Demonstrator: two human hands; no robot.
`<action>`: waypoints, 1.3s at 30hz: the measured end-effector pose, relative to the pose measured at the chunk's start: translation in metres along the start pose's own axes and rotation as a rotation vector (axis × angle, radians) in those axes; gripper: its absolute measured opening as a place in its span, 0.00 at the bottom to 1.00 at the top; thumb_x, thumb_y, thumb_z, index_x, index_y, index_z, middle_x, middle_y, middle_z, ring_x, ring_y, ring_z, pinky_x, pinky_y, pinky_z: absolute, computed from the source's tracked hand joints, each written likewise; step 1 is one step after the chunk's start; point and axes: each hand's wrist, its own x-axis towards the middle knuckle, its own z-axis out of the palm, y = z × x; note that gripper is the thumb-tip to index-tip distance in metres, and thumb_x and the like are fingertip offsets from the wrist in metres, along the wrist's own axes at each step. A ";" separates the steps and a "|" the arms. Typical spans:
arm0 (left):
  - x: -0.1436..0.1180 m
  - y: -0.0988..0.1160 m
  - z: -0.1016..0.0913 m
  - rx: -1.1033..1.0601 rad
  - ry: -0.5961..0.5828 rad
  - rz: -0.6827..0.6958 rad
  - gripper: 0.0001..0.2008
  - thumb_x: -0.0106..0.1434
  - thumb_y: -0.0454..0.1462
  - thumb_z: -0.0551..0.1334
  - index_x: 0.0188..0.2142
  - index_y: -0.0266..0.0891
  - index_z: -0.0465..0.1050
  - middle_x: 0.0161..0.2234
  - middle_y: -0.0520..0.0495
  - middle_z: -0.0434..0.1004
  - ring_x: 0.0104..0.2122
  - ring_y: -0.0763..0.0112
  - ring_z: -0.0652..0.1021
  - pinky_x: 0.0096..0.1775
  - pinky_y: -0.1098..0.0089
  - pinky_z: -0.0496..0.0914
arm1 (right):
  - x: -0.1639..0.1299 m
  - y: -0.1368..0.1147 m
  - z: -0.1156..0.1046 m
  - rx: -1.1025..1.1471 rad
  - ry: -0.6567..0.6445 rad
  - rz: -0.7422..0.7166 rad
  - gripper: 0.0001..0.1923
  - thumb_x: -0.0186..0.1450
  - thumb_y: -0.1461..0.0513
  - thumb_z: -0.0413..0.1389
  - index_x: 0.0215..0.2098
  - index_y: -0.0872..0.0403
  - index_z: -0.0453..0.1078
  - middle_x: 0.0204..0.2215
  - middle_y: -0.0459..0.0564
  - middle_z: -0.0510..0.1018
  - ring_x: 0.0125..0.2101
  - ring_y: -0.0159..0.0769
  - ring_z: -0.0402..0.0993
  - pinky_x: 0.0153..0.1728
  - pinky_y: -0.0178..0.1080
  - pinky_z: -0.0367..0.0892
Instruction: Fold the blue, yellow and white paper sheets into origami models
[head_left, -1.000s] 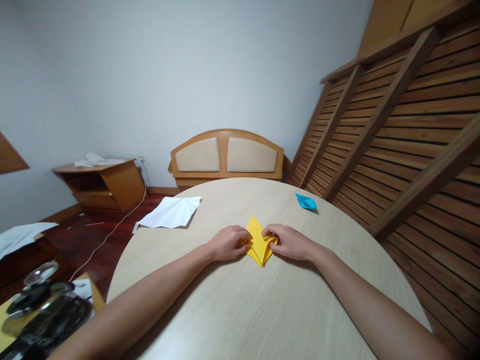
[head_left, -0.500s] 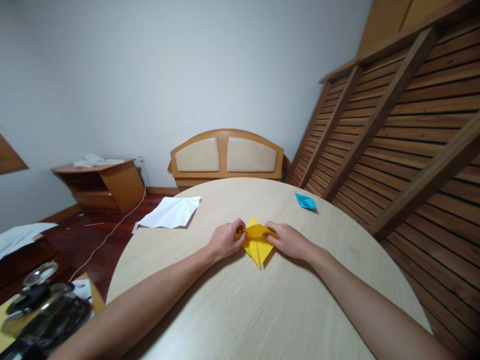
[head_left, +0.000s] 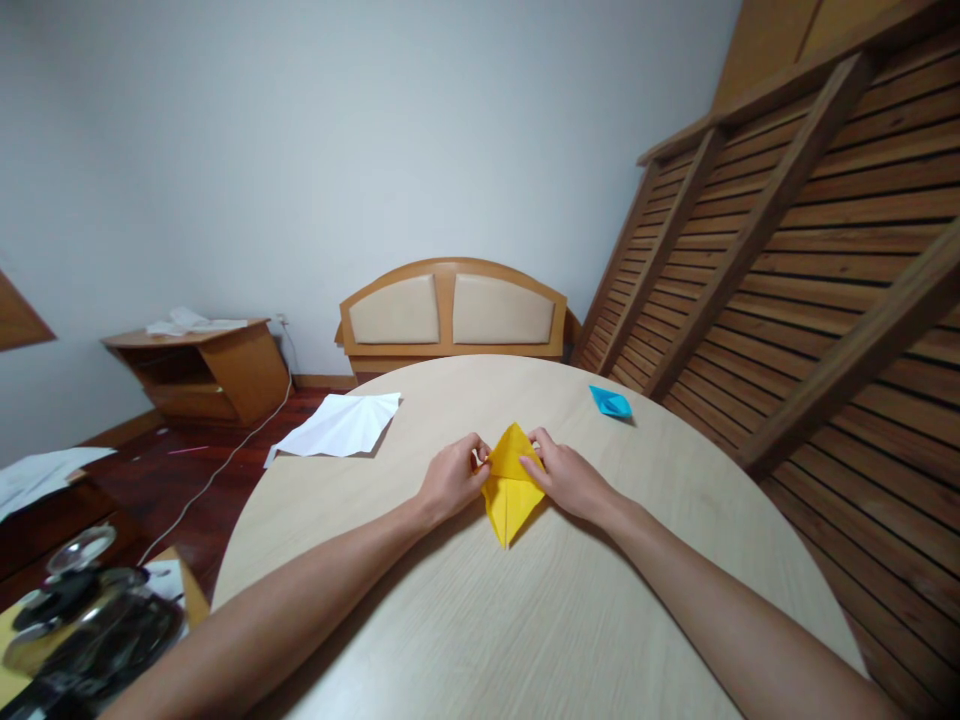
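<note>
The left hand [head_left: 450, 478] and the right hand [head_left: 574, 476] pinch the two sides of the yellow paper [head_left: 513, 487] over the round table [head_left: 517, 640], and it looks partly folded, so the next move needs careful lining up and pressing.

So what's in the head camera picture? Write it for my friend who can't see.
Left hand and right hand hold folded yellow paper at a rounded table. White paper lies farther left, folded blue paper farther right.
</note>
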 end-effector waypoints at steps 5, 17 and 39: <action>-0.001 -0.001 0.001 -0.015 -0.033 0.064 0.03 0.58 0.32 0.59 0.33 0.40 0.68 0.29 0.53 0.73 0.28 0.71 0.72 0.33 0.72 0.65 | 0.001 -0.002 0.003 -0.103 -0.002 0.056 0.08 0.72 0.59 0.48 0.48 0.53 0.62 0.36 0.52 0.81 0.31 0.38 0.76 0.29 0.33 0.56; -0.001 0.006 -0.002 -0.010 -0.040 0.082 0.09 0.66 0.38 0.56 0.33 0.39 0.73 0.32 0.49 0.76 0.29 0.71 0.74 0.34 0.71 0.67 | 0.000 -0.001 0.003 -0.005 0.050 0.017 0.07 0.71 0.57 0.49 0.44 0.51 0.59 0.35 0.50 0.79 0.32 0.38 0.76 0.30 0.35 0.58; -0.002 0.002 -0.005 0.085 -0.115 0.003 0.05 0.62 0.37 0.59 0.36 0.41 0.73 0.34 0.50 0.80 0.30 0.69 0.77 0.33 0.71 0.67 | 0.000 0.002 0.005 0.252 -0.036 -0.111 0.12 0.71 0.58 0.49 0.47 0.53 0.72 0.42 0.52 0.79 0.39 0.38 0.76 0.43 0.40 0.68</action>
